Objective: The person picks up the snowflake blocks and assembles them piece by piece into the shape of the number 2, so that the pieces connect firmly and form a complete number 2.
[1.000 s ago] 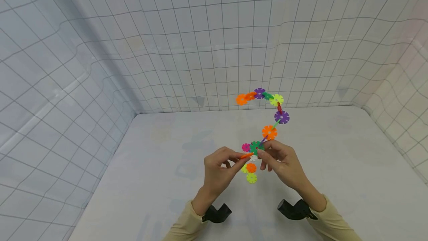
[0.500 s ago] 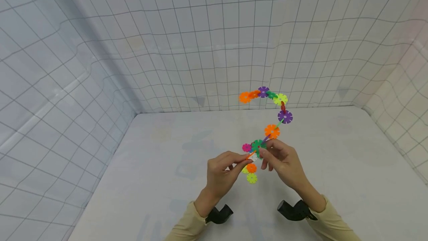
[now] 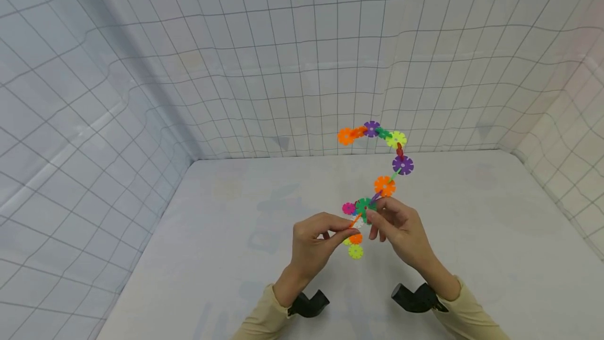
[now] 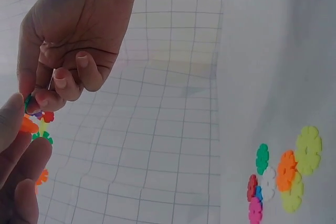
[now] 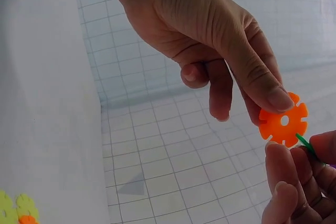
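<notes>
My left hand pinches an orange notched plastic disc between thumb and fingers. A green notched disc is pinched in my right hand, just right of the orange one. In the right wrist view the green disc's edge meets a notch of the orange disc; how deep it sits I cannot tell. From the green disc a curved chain of interlocked discs rises away from me, through another orange disc, a purple disc and a yellow disc, to an end orange disc.
Below the hands, loose discs lie on the white table: pink, white, green, red, orange and yellow among them. A grid-lined white sheet surrounds the table's back and sides.
My left hand has moved slightly right, and its orange disc has turned from nearly level to slanting up against the green disc. The chain has shifted a little to the right.
</notes>
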Motion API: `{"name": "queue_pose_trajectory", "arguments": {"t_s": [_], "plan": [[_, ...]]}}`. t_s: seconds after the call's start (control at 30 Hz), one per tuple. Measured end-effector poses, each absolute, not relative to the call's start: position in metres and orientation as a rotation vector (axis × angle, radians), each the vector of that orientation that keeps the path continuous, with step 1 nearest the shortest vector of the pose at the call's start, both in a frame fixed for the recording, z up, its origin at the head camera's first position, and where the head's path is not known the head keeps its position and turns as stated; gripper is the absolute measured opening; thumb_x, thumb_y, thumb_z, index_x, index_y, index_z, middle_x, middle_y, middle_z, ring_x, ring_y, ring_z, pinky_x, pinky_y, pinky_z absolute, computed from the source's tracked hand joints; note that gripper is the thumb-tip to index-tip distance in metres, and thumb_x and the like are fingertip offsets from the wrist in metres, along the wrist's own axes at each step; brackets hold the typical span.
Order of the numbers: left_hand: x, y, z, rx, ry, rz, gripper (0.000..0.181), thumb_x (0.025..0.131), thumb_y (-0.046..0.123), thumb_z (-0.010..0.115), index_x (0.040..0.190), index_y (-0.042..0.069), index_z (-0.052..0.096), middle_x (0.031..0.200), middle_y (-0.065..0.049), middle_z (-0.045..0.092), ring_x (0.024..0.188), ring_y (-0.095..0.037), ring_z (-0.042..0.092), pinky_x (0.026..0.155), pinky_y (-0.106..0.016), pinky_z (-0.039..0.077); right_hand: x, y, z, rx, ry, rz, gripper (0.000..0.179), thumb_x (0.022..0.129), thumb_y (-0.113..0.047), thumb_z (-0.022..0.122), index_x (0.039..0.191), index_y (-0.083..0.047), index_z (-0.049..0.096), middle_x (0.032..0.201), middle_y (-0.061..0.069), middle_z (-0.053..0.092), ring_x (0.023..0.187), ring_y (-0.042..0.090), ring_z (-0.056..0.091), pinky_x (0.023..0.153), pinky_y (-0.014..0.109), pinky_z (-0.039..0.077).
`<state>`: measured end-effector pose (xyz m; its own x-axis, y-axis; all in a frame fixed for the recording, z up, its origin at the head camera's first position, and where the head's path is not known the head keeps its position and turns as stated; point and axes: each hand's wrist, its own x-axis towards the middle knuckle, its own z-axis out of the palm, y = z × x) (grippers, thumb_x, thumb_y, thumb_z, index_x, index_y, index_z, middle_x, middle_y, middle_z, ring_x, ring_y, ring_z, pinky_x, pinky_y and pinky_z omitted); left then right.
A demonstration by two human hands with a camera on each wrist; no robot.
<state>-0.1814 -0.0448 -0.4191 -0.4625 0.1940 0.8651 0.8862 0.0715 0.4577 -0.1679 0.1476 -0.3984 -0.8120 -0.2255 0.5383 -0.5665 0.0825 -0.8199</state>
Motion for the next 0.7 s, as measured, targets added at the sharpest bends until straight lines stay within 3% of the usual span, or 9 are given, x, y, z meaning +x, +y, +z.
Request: {"name": "queue_pose_trajectory", "arguments": {"t_s": [0.23, 0.4, 0.6, 0.7], "plan": [[-0.1803, -0.0432, -0.4195, -1.072, -1.726, -1.422, 0.027, 0.06, -0.004, 0.084, 0.084, 0.002, 0.074, 0.079, -0.007, 0.07, 0.063, -0.008, 0.061, 0.048, -0.012, 0.042, -0.168, 0.1462, -0.3999, 0.823, -2.12, 1.818, 0.017, 0.092, 0.009, 0.051, 0.081, -0.003, 0.054, 0.066, 0.006, 0.057, 0.051, 0.018, 0.058, 0.044, 0.029, 0.047], [-0.1802, -0.0443, -0.4183, -1.076, -1.735, -1.405, 0.024, 0.065, -0.004, 0.082, 0.086, 0.002, 0.074, 0.081, -0.006, 0.07, 0.061, -0.007, 0.058, 0.049, -0.013, 0.042, -0.1674, 0.1474, -0.3982, 0.843, -2.11, 1.813, 0.019, 0.093, 0.009, 0.05, 0.079, -0.004, 0.054, 0.063, 0.005, 0.056, 0.049, 0.016, 0.057, 0.044, 0.029, 0.046], [-0.1809, -0.045, -0.4193, -1.096, -1.698, -1.329, 0.014, 0.075, 0.001, 0.079, 0.087, 0.001, 0.073, 0.08, -0.007, 0.07, 0.064, -0.01, 0.064, 0.052, -0.014, 0.048, -0.1677, 0.1475, -0.399, 0.852, -2.08, 1.851, 0.019, 0.093, 0.009, 0.049, 0.079, -0.003, 0.054, 0.064, 0.006, 0.055, 0.049, 0.018, 0.056, 0.044, 0.03, 0.046], [-0.181, -0.044, -0.4204, -1.114, -1.667, -1.26, 0.013, 0.075, -0.001, 0.078, 0.087, 0.0, 0.073, 0.079, -0.009, 0.069, 0.064, -0.011, 0.066, 0.055, -0.015, 0.05, -0.1675, 0.1467, -0.3998, 0.867, -2.066, 1.86, 0.02, 0.093, 0.01, 0.049, 0.079, -0.003, 0.054, 0.063, 0.006, 0.055, 0.049, 0.018, 0.056, 0.043, 0.03, 0.046]]}}
